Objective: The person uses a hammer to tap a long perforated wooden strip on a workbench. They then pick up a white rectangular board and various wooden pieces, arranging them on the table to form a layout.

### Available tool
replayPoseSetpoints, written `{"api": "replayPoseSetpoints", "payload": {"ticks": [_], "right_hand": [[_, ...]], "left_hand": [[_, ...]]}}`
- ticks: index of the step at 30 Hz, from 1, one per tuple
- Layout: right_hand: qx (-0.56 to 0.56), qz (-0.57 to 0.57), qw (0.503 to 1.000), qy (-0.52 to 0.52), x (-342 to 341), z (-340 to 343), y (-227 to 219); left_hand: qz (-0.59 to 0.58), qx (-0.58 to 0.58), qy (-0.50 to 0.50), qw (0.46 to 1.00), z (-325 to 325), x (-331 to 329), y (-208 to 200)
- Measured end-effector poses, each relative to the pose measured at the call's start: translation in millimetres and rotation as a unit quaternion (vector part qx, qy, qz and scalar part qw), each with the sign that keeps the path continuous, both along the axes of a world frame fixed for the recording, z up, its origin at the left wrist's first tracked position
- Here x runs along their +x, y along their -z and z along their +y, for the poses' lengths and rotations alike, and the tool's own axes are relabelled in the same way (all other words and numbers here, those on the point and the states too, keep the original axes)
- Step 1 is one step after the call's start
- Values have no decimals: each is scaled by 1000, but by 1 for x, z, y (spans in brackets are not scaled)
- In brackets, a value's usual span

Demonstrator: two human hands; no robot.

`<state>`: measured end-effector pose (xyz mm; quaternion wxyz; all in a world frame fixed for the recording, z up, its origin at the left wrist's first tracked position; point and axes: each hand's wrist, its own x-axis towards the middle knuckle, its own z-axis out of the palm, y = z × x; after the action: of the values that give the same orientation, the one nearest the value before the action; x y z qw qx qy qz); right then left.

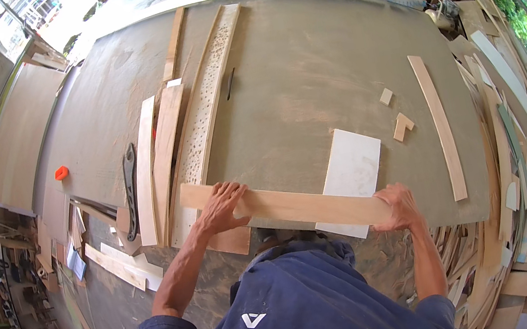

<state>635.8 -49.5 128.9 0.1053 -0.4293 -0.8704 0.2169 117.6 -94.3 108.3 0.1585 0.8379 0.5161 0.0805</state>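
Observation:
A pale wooden board lies crosswise in front of me, close to the near edge of the large work table. My left hand grips it near its left end, fingers over the far edge and thumb on the near side. At the other end my right hand is closed around it; part of those fingers is hidden. Under the board sticks out a white rectangular panel. The board's left end crosses a long strip dotted with holes.
Left of the dotted strip lie wooden planks, a black curved tool and an orange object. To the right are a narrow strip, an L-shaped wood piece and a small block. Stacked offcuts line the right side.

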Motion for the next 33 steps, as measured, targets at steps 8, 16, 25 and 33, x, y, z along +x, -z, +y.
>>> {"api": "replayPoseSetpoints", "payload": {"ticks": [8, 16, 25, 33], "right_hand": [[133, 349, 832, 411, 6, -7, 81], [-10, -71, 905, 418, -148, -64, 99], [-80, -139, 842, 515, -101, -62, 103], [61, -87, 815, 570, 34, -105, 103]], "left_hand": [[26, 18, -137, 990, -69, -34, -28], [143, 42, -156, 976, -96, -122, -72], [89, 28, -58, 994, -22, -80, -47], [54, 52, 66, 995, 95, 17, 47]]}}
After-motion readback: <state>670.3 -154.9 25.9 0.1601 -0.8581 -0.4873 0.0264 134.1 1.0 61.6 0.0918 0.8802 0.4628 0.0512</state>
